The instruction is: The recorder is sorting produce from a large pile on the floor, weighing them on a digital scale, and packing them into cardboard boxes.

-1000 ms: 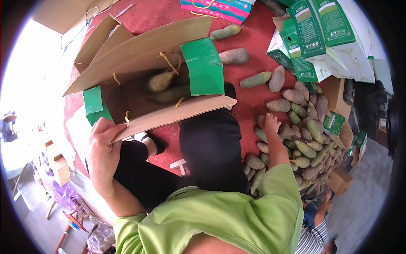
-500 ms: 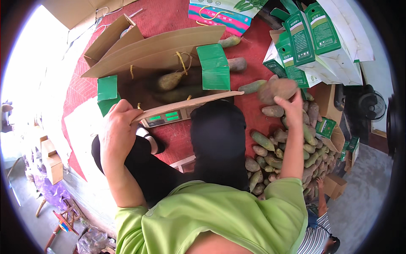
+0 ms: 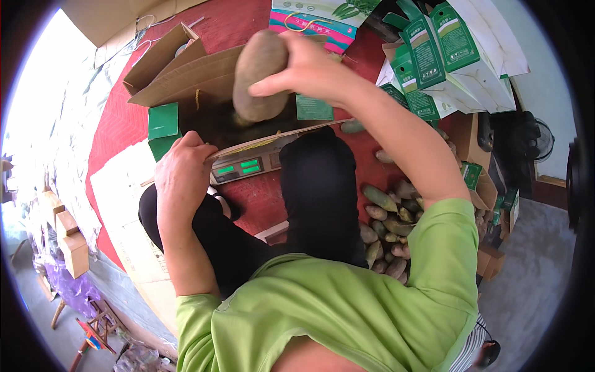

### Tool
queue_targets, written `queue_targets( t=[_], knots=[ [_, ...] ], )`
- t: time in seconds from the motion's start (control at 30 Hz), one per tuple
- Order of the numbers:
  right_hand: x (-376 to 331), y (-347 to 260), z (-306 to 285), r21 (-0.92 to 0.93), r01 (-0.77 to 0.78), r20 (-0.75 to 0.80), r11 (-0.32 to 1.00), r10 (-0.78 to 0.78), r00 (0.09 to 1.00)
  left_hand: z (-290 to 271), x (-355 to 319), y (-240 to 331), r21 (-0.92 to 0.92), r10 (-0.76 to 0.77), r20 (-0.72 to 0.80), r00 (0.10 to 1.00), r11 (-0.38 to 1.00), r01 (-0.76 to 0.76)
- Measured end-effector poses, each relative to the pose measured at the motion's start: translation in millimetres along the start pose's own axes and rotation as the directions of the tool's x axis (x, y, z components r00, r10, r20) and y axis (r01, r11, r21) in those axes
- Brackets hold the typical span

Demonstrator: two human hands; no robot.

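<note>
The right hand (image 3: 310,71) is closed around a large brownish-green mango (image 3: 259,75), gripping it from the side and holding it in the air just above the open cardboard box (image 3: 198,80). The left hand (image 3: 183,173) is curled over the near flap of that box, fingers wrapped on the cardboard edge and holding it down. The box sits on a digital scale (image 3: 242,167) whose green display shows just beside the left hand, on the red floor mat (image 3: 118,124).

The inside of the box is dark and mostly hidden by the mango and the flap, so how full it is cannot be told. To the person's right, near the knee, a pile of mangoes (image 3: 387,223) lies on the mat, so judging from this a good deal of fruit is left unpacked. Folded green-and-white cartons (image 3: 434,56) are stacked beyond the pile.
</note>
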State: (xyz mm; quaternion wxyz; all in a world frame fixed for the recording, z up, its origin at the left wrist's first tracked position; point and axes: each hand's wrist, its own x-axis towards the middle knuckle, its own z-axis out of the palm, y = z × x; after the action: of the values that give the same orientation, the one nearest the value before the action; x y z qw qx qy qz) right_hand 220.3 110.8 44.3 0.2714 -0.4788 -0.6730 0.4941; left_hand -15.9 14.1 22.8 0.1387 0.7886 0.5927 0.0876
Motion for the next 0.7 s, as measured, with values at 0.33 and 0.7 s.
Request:
queue_targets(
  t=[0.33,0.7],
  knots=[
    [37,0,27,-0.151,-0.202,0.179,0.968,0.228,0.957,-3,2,5,-0.007,0.013,0.027,1.000,1.000,-0.012],
    [-130,129,-65,0.247,-0.135,-0.450,0.960,0.237,0.861,0,0,0,-0.102,0.023,0.051,0.998,0.995,-0.018]
  ],
)
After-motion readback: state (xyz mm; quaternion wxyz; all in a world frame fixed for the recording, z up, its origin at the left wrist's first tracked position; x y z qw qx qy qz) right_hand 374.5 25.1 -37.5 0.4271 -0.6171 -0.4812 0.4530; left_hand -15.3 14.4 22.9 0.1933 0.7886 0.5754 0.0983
